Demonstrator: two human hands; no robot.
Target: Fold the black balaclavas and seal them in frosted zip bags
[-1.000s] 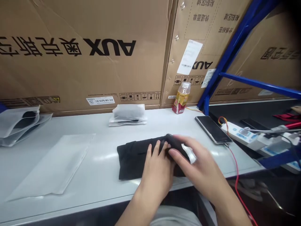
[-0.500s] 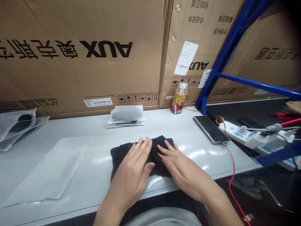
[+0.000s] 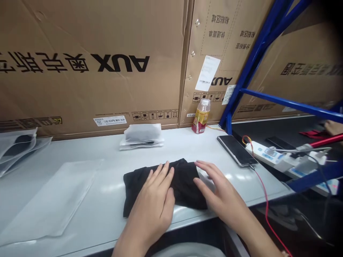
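A folded black cloth item (image 3: pixel 184 182), perhaps a garment, lies flat near the front edge of the pale table (image 3: pixel 107 221). My left hand (image 3: pixel 155 200) rests flat on its left and middle part, fingers stretched out. At its right end is my right hand (image 3: pixel 217 185), thumb and fingers apart, the fingertips at the cloth's edge. A flat frosted plastic bag (image 3: pixel 56 196) lies to the left of the cloth. Behind the cloth sits a small stack of filled frosted bags (image 3: pixel 143 135).
More frosted bags with dark contents (image 3: pixel 20 146) lie at the far left. Big cartons (image 3: pixel 93 92) stand along the back. A drink bottle (image 3: pixel 201 116), a phone (image 3: pixel 237 150) on a red cable, a power strip (image 3: pixel 268 155) and a blue frame (image 3: pixel 249 64) are on the right. Another person's hand (image 3: pixel 333 126) shows at the right edge.
My right hand has slid right, off the cloth's middle to its right end, and its fingers have spread. The cloth's right part now lies flatter and wider. My left hand stays on it.
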